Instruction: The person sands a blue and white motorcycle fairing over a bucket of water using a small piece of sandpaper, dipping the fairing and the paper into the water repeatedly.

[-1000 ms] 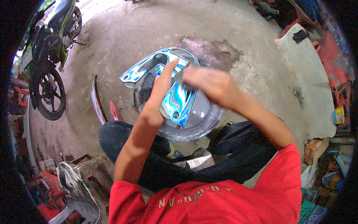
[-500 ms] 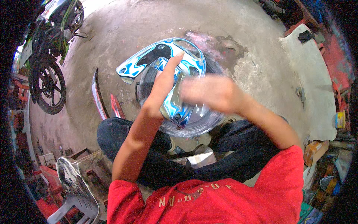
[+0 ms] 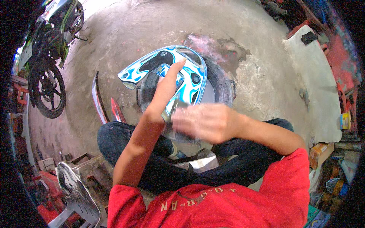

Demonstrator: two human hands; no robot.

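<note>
A curved plastic motorcycle panel with white, blue and black patterning rests over a wide round basin between my knees. My left hand grips the panel's inner part, with the thumb lying along its top. My right hand is motion-blurred at the lower part of the panel, fingers closed on a flat dark grey pad against the surface. What the pad is made of I cannot tell.
A motorcycle stands at the left, beside two long narrow panels, one dark, one red. A battered grey plastic chair is lower left. A pale ledge, cardboard box and yellow container line the right.
My right hand has moved down along the panel toward my body. The panel shifted up and left, then slightly back down; my left hand stays on it.
</note>
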